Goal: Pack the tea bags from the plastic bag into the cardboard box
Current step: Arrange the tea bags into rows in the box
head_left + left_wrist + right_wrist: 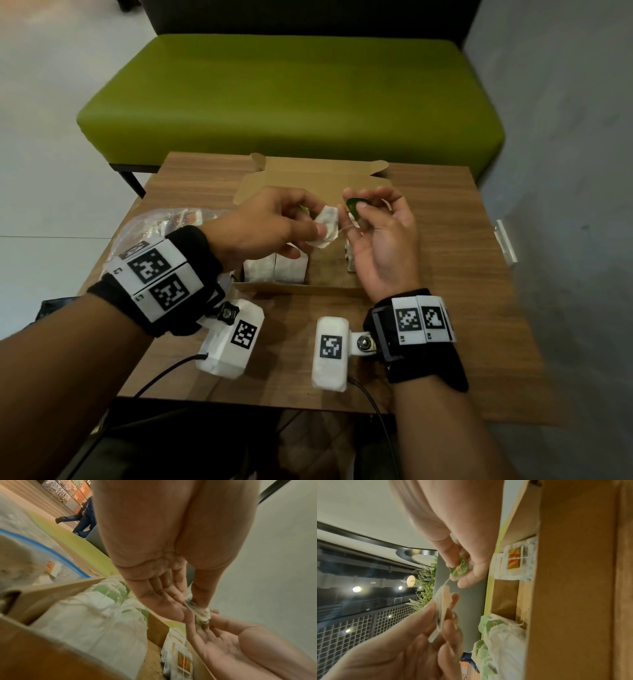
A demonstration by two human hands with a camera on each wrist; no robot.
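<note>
Wood-grain table [445, 240] up against a grey wall [565, 137] on the right. Green upholstered bench [291, 102] behind it, dark backrest, black legs. Pale tile floor [51, 102] on the left. Right wrist view: metal grid railing [351, 626], ceiling spotlights [356, 589], green plant [426, 588].

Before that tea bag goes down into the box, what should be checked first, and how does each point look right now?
1. Left hand holds the tea bag firmly: ok, pinched between thumb and fingers.
2. Right hand controls the green tag: ok, pinched at the fingertips.
3. String free of knots: cannot tell, only a short stretch shows.
4. Cardboard box open beneath the hands: ok, lid folded back.
5. Free space in the box: ok, bare floor shows between the green-tagged bags and the orange-labelled bags.
6. Plastic bag still holds more: ok, packets visible inside.
</note>
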